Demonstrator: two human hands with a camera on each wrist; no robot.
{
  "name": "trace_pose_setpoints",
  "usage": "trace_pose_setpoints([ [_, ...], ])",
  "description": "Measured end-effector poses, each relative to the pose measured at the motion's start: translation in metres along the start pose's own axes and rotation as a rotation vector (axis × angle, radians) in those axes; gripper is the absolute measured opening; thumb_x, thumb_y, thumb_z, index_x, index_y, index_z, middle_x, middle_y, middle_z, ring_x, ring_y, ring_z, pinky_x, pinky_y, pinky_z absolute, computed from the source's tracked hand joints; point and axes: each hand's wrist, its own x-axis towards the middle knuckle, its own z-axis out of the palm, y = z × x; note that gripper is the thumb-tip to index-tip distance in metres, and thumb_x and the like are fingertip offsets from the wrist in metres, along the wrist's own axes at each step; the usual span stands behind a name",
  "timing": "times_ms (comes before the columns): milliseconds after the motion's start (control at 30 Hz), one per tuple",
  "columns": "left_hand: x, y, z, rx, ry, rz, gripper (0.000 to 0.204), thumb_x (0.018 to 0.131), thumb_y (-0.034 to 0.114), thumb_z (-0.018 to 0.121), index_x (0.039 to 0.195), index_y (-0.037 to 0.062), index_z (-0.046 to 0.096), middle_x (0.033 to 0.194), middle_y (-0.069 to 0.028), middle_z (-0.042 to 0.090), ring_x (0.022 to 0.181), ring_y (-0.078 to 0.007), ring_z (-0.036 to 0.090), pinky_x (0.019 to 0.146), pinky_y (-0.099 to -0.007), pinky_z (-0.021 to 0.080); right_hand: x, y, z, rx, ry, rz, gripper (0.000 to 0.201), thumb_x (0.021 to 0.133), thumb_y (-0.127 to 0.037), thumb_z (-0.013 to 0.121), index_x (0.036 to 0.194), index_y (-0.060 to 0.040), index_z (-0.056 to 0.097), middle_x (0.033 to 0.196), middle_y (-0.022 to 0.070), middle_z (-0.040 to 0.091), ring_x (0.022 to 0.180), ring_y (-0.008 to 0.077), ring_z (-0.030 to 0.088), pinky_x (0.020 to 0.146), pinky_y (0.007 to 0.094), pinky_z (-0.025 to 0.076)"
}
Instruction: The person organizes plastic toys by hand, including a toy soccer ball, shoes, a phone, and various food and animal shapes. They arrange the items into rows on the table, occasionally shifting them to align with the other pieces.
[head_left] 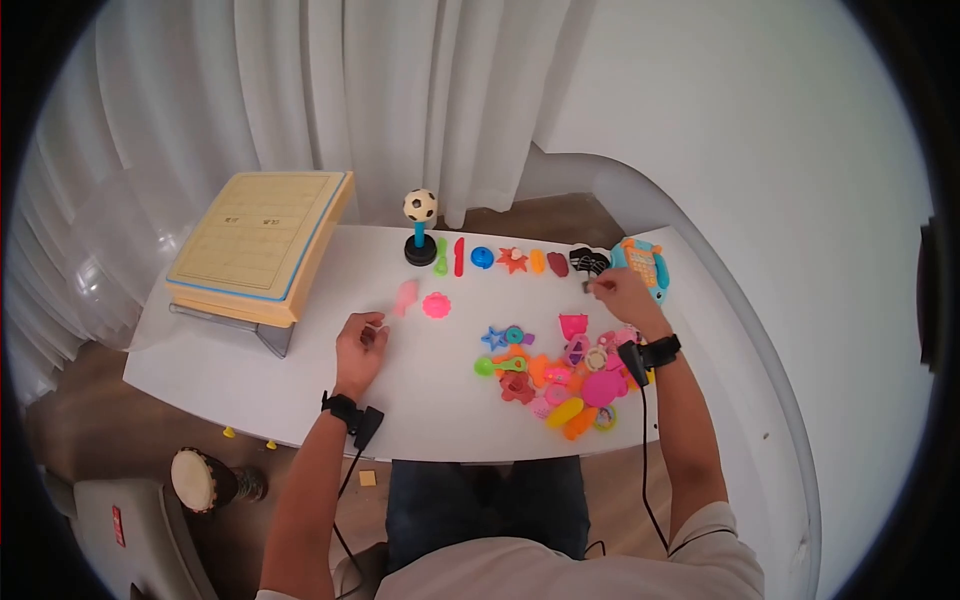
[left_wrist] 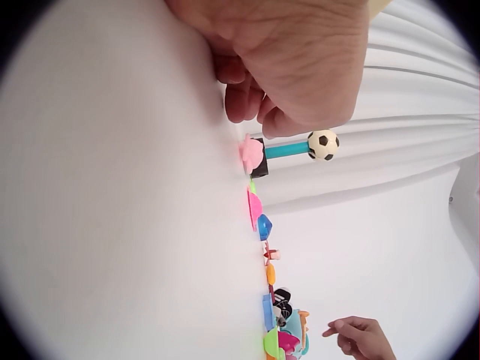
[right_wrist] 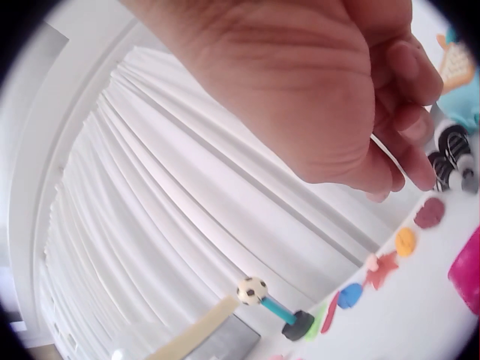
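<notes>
My left hand (head_left: 362, 355) is low over the left part of the white table, fingers loosely curled, nothing showing in them. Just beyond its fingertips lies a pale pink toy piece (head_left: 405, 298), with a hot-pink scalloped mould (head_left: 436, 305) to its right. At the back right, my right hand (head_left: 625, 300) hovers with bent fingers beside a black-and-white striped item (head_left: 590, 262). Nothing is seen between those fingers in the right wrist view. Behind that hand stands a teal and orange toy telephone (head_left: 645, 265).
A soccer-ball stand (head_left: 420, 225) begins a back row with a red knife (head_left: 459, 257), blue piece (head_left: 482, 258) and orange piece (head_left: 537, 261). Colourful toys (head_left: 604, 387) pile up at front right. A thick book-like board (head_left: 260, 235) leans on a stand at left.
</notes>
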Motion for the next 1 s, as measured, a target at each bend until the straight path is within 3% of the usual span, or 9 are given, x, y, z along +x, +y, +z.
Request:
trace_pose_setpoints([
  [100, 0.001, -0.002, 0.0, -0.003, 0.016, 0.003, 0.021, 0.093, 0.003, 0.075, 0.114, 0.0042, 0.074, 0.098, -0.0067, 0.071, 0.075, -0.0151, 0.064, 0.068, -0.0297, 0.051, -0.03, 0.008, -0.046, 0.076, 0.146, -0.047, 0.02, 0.089, -0.017, 0.081, 0.096, 0.0022, 0.079, 0.088, 0.0152, 0.079, 0.075, 0.0292, 0.074, 0.073, 0.0404, 0.058],
  [167, 0.001, -0.002, -0.001, -0.021, 0.003, 0.001, 0.021, 0.093, 0.003, 0.075, 0.114, 0.0042, 0.074, 0.098, -0.0062, 0.071, 0.075, -0.0143, 0.063, 0.068, -0.0293, 0.05, -0.057, 0.017, -0.066, 0.065, 0.18, 0.055, 0.019, 0.09, -0.014, 0.081, 0.098, 0.0029, 0.079, 0.086, 0.0135, 0.078, 0.074, 0.0236, 0.073, 0.072, 0.0379, 0.058],
  [267, -0.003, 0.0, -0.002, -0.039, -0.021, -0.015, 0.02, 0.095, 0.004, 0.075, 0.114, 0.004, 0.074, 0.098, -0.0038, 0.07, 0.076, -0.0117, 0.06, 0.068, -0.0282, 0.049, -0.099, 0.033, -0.076, 0.099, 0.16, 0.259, 0.018, 0.09, -0.013, 0.081, 0.098, 0.0027, 0.08, 0.086, 0.0132, 0.078, 0.074, 0.0222, 0.073, 0.071, 0.0359, 0.058],
  [400, -0.005, 0.004, -0.003, -0.064, -0.048, -0.03, 0.02, 0.096, 0.003, 0.074, 0.116, 0.004, 0.073, 0.1, -0.002, 0.07, 0.079, -0.0102, 0.058, 0.069, -0.0276, 0.048, -0.139, 0.076, -0.055, 0.096, 0.146, 0.277, 0.018, 0.091, -0.011, 0.08, 0.104, 0.0008, 0.08, 0.084, 0.0133, 0.078, 0.072, 0.022, 0.073, 0.07, 0.0357, 0.059],
  [467, -0.004, 0.004, -0.004, -0.034, -0.055, -0.043, 0.019, 0.097, 0.003, 0.073, 0.116, 0.0034, 0.072, 0.1, -0.0024, 0.07, 0.078, -0.0103, 0.058, 0.07, -0.0272, 0.048, -0.139, 0.083, -0.042, 0.106, 0.156, 0.292, 0.022, 0.089, -0.011, 0.08, 0.109, -0.0008, 0.08, 0.088, 0.0142, 0.079, 0.081, 0.0248, 0.075, 0.076, 0.0381, 0.06],
  [533, -0.003, 0.0, -0.003, -0.036, -0.067, -0.038, 0.019, 0.097, 0.003, 0.073, 0.116, 0.0031, 0.072, 0.1, -0.0024, 0.07, 0.078, -0.0104, 0.058, 0.071, -0.0268, 0.048, -0.128, 0.076, -0.031, 0.078, 0.14, 0.128, 0.029, 0.086, -0.009, 0.079, 0.115, -0.003, 0.079, 0.099, 0.0155, 0.08, 0.091, 0.0283, 0.075, 0.085, 0.0407, 0.059],
  [667, -0.006, -0.003, -0.003, -0.042, -0.061, -0.022, 0.018, 0.097, 0.004, 0.072, 0.115, 0.0026, 0.072, 0.099, -0.0021, 0.071, 0.077, -0.0105, 0.059, 0.072, -0.0265, 0.049, -0.095, 0.091, -0.002, 0.062, 0.063, 0.122, 0.039, 0.083, -0.006, 0.078, 0.122, -0.0048, 0.077, 0.107, 0.0154, 0.079, 0.095, 0.031, 0.073, 0.089, 0.042, 0.058],
  [767, -0.005, -0.007, -0.002, -0.035, -0.036, -0.011, 0.017, 0.097, 0.005, 0.072, 0.114, 0.0023, 0.073, 0.096, -0.0028, 0.071, 0.077, -0.0104, 0.06, 0.072, -0.0274, 0.05, -0.074, 0.101, 0.003, 0.103, -0.054, 0.089, 0.044, 0.084, -0.009, 0.079, 0.128, -0.0066, 0.075, 0.109, 0.0101, 0.078, 0.091, 0.0253, 0.07, 0.086, 0.037, 0.057],
  [1000, -0.003, 0.0, -0.001, 0.013, -0.04, 0.001, 0.016, 0.097, 0.005, 0.072, 0.112, 0.0016, 0.073, 0.093, -0.0043, 0.072, 0.076, -0.0109, 0.062, 0.071, -0.0274, 0.051, -0.06, 0.103, -0.015, 0.18, -0.201, 0.17, 0.028, 0.087, -0.005, 0.08, 0.115, -0.0033, 0.08, 0.098, 0.0079, 0.078, 0.089, 0.0169, 0.071, 0.084, 0.0328, 0.057],
])
